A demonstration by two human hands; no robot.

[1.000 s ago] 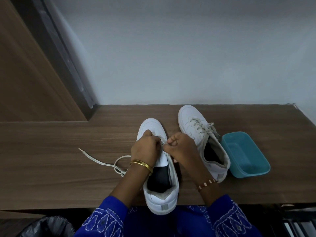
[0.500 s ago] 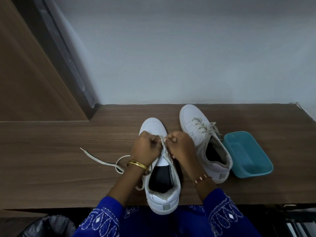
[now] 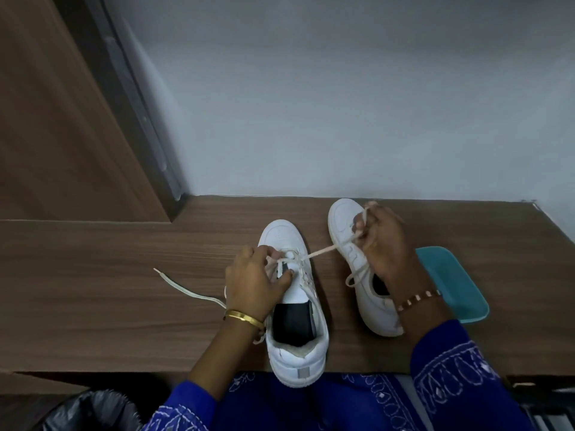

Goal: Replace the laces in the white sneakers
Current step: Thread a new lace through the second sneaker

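A: Gripping the lace (image 3: 323, 251), right hand (image 3: 384, 244) draws it taut toward 2 o'clock.
B: Left hand (image 3: 253, 279) pinches the crossings on the near sneaker (image 3: 300, 353); far sneaker (image 3: 340, 219) stands at 1 o'clock on the table (image 3: 109, 306).

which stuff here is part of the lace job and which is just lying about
In the job: near sneaker, far sneaker, lace, left hand, right hand.
Lying about: teal tray, black bin bag.

Dim, even indoor light, soft shadows, wide-angle bending at edges, slight motion blur, no glare.
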